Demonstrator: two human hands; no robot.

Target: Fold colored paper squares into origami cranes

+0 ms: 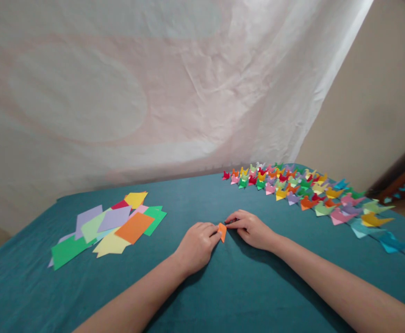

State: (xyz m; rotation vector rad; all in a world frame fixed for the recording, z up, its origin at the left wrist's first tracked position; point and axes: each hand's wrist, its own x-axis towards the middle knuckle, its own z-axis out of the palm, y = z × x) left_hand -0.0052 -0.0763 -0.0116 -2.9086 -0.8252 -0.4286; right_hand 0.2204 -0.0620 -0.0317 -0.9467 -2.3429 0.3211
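Note:
A small folded piece of orange paper [222, 232] lies on the teal cloth in front of me, narrowing to a point at its lower end. My left hand [199, 245] is closed on its left side, thumb and fingertips pressed to it. From the other side, my right hand [252, 230] reaches in with fingers stretched out and apart. Its index fingertip is at the paper's upper right edge, and the thumb is bent beneath the hand. My left fingers cover part of the paper, so its full shape is hidden.
On the left lies a loose pile of coloured paper sheets [135, 227]. Rows of small folded paper birds [306, 202] in many colours stand at the back right. A pale hanging sheet [174, 92] rises behind the teal cloth-covered table [251, 296].

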